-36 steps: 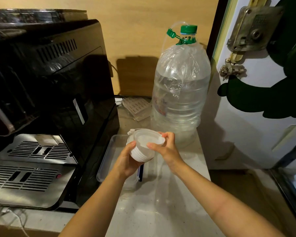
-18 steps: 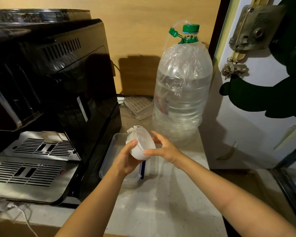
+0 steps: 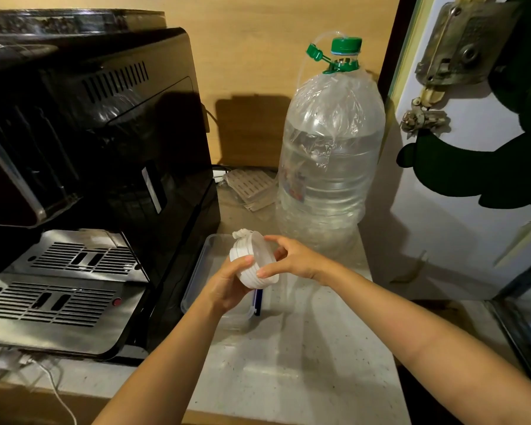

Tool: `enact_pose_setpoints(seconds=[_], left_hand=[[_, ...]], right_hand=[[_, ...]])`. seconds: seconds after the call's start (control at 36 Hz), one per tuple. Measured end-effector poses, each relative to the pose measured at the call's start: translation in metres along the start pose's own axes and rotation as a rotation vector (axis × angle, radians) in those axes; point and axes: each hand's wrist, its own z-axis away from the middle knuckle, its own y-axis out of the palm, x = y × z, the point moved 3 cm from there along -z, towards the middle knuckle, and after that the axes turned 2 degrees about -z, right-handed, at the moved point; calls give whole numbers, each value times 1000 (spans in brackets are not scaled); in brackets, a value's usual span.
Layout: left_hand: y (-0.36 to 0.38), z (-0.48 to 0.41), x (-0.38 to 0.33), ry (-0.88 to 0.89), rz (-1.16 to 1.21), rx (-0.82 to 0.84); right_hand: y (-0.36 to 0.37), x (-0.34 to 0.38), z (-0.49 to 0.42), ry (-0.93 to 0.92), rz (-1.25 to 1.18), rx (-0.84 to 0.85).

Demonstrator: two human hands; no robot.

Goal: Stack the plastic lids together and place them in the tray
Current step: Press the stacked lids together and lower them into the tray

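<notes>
A stack of white translucent plastic lids (image 3: 252, 259) is held above the clear plastic tray (image 3: 201, 271), tipped onto its edge so the top faces right. My left hand (image 3: 227, 286) grips the stack from below and behind, thumb across its ribbed side. My right hand (image 3: 292, 259) touches the top lid's face with thumb and fingertips spread around the rim. The tray sits on the counter beside the black machine, partly hidden by my hands; a blue clip (image 3: 257, 302) shows at its near right side.
A black coffee machine (image 3: 98, 167) with metal drip grilles fills the left. A big clear water bottle (image 3: 325, 167) with a green cap stands behind the tray. A white door (image 3: 460, 179) is on the right. Speckled countertop (image 3: 288, 363) lies in front.
The lid stack has tilted from roughly upright to on edge, facing right. My right hand moved from the rim's far side to the top face, fingers more spread.
</notes>
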Motion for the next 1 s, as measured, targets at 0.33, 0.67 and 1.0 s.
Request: enact_pose_setpoints(seconds=[0.33,0.67,1.0], left_hand=[[-11,4,-2,3,-28,-41],[-31,6,-8,-38,-147,-93],[-38,6,-36,52,-595,-373]], right_hand=[[7,5,-10,25,72,17],[15,14,-19,-9,100,85],[17,21,-49,-13,117,206]])
